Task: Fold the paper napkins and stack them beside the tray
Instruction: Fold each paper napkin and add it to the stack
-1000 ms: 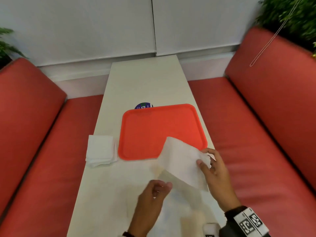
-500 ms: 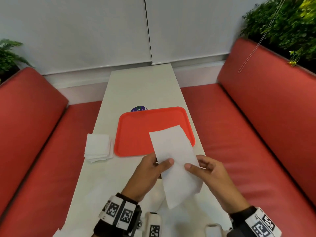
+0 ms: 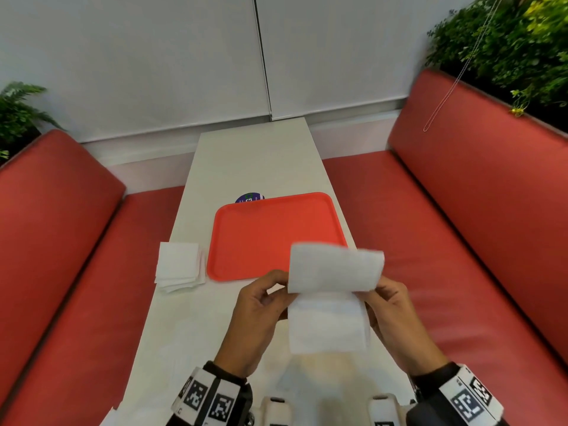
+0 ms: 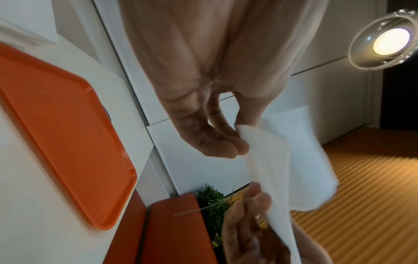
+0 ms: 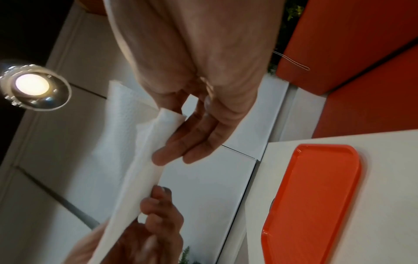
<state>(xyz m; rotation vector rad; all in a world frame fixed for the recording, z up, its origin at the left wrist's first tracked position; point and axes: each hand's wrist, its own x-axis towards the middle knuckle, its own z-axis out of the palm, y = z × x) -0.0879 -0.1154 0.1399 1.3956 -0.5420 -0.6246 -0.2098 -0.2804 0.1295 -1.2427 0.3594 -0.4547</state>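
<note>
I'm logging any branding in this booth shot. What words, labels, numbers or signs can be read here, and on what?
No words or numbers can be read.
Round sticker on the table, half hidden behind the tray: purple with a green mark, print too small and blurred to read.
Wrist bands: black-and-white square code patterns only, no letters.

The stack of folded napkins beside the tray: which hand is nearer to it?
Left. The left hand is just right of the stack of folded napkins; the right hand lies farther right, beyond the held napkin.

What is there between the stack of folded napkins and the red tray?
Only a bare strip of white table separates the stack of folded napkins from the red tray, in the head view.
</note>
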